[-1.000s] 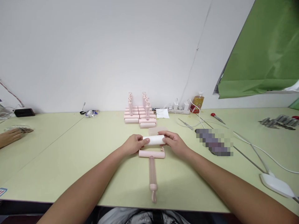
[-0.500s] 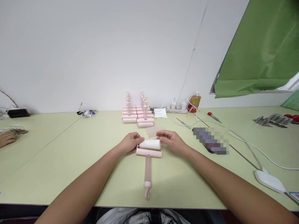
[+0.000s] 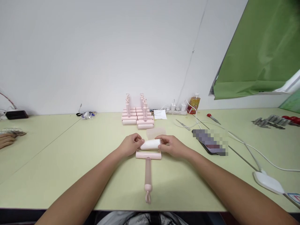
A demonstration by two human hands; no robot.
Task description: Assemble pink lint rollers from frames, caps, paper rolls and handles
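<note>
A pink lint roller lies in front of me, its handle and strap loop pointing to the table's front edge. The white paper roll sits at its head, tilted slightly up at the right. My left hand pinches the roll's left end between thumb and fingers. At the other end, my right hand has its thumb and curled fingers around the roll's right tip. A translucent pink cover lies on the table just behind the roll. Fingers partly hide both roll ends.
Several assembled pink lint rollers stand in two rows by the wall. To the right are a phone, white cables, a red-handled screwdriver, a drink bottle and metal parts. Another person's hand rests at far left.
My right hand has closed from loosely spread fingers onto the roll's right end, which now sits slightly higher. My left hand keeps its pinch at the left end.
</note>
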